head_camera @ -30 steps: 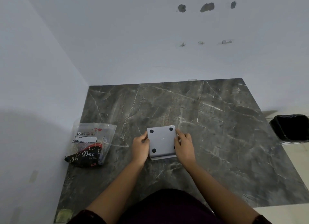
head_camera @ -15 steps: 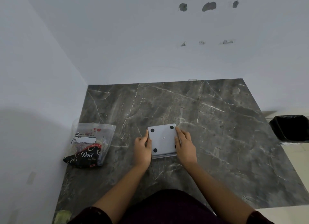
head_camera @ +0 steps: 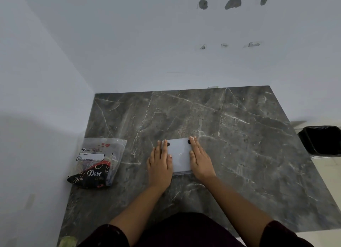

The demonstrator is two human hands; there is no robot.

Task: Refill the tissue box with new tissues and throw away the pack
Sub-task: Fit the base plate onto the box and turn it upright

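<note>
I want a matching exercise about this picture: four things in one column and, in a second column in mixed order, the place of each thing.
Things:
1. tissue box
2. tissue pack
3. bin
4. left hand

Places:
a. on the floor, right of the table
b. at the table's left edge
c. upside down, mid-table
d. flat on the box's left side

Pairs: 1-c, 2-b, 3-a, 4-d.

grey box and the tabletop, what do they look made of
Flat grey square box: probably matte plastic or painted metal; smooth, even surface with black round feet, likely rubber. Dark grey veined tabletop: looks like polished marble or a marble-print laminate; white veins, soft sheen.
</note>
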